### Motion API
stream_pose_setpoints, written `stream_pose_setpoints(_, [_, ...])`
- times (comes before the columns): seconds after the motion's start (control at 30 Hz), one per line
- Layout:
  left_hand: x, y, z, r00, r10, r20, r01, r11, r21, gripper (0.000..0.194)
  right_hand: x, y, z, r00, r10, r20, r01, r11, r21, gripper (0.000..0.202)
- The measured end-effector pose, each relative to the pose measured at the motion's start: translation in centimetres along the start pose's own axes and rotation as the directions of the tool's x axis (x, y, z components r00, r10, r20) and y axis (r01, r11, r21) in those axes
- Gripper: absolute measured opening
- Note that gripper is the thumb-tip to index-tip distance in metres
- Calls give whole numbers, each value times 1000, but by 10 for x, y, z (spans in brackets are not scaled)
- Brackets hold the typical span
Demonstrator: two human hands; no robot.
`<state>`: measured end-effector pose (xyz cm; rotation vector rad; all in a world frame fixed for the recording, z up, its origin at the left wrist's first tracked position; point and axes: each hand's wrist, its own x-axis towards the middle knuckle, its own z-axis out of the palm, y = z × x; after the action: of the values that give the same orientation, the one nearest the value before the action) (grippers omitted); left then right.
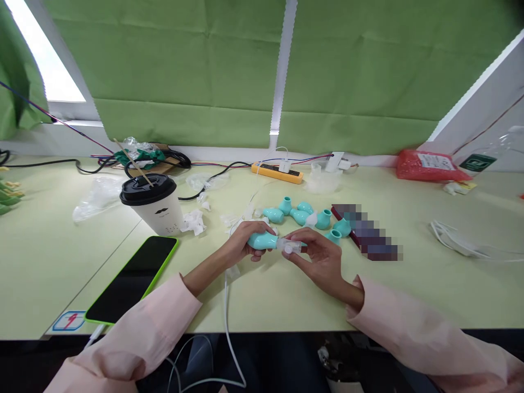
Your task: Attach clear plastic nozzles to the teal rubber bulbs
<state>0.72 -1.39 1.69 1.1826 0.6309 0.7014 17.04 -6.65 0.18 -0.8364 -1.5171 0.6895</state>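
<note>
Grasping a turquoise bulb (262,240) in the left hand (242,241), with thumb above and fingers curled beneath. Pinching a clear plastic piece (293,246) between thumb and fingertips of the right hand (324,257). Both hands engaged, neither released. Bulb and clear piece held above the near part of the tabletop (282,305), roughly level, end to end, apparently in contact at the narrow end of the bulb. Cannot tell how deeply seated at the joint.

Step in hand, by judgement: working the joint between bulb and clear piece. Cannot tell from a single view whether fitting or parting. Next move judged to call for a steady left grip without crushing the bulb, plus a straight push, pull or slight twist from the right. To be watched: tilting at the joint, slipping of smooth plastic, squeezing of the soft-looking bulb.

Noted just beyond the hands: a cluster of further turquoise bulbs (300,217), some standing mouth upward, others lying on the side. Noted to the right of the cluster: a dark red-edged object (364,232), obscured by pixelation and not identifiable. Noted to the left: a phone (131,279) in a green case and a lidded paper cup (158,217), with crumpled tissue (194,222) beside the cup. Noted farther back: an orange power strip (274,173), near the green curtains (188,71). Observed also: a white cable (226,314), running over the near edge, close to the left forearm.
</note>
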Motion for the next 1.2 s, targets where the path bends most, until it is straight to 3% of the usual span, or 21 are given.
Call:
stream_pose_setpoints(0.2, [-4, 5, 1, 1000, 4, 21, -5, 996, 84, 30, 2, 3, -2, 996, 73, -49, -77, 991, -105, 18])
stream_pose_setpoints(0.33, [-3, 6, -3, 999, 30, 12, -32, 980, 197, 34, 3, 3, -5, 996, -80, -29, 69, 959, -276, 17])
stream_pose_setpoints(0.47, [-3, 8, -5, 999, 36, 29, -43, 953, 299, 33, 3, 5, -9, 967, -244, 75, 252, 867, -431, 14])
stream_pose_setpoints(0.63, [-4, 10, -6, 999, 28, 31, -37, 931, 364, 33, 1, 12, -12, 960, -237, 150, 280, 796, -537, 13])
stream_pose_setpoints(0.87, [-3, 9, -5, 997, 56, 43, -70, 903, 423, 33, 1, 14, -8, 961, -220, 169, 277, 799, -533, 12])
stream_pose_setpoints(1.03, [-4, 9, -2, 996, 82, 22, -84, 897, 433, 31, 2, 13, -6, 982, -129, 138, 180, 866, -467, 15])
stream_pose_setpoints(1.2, [-4, 9, 0, 993, 116, -17, -93, 870, 483, 32, 3, 8, -4, 980, 115, 159, -60, 947, -315, 28])
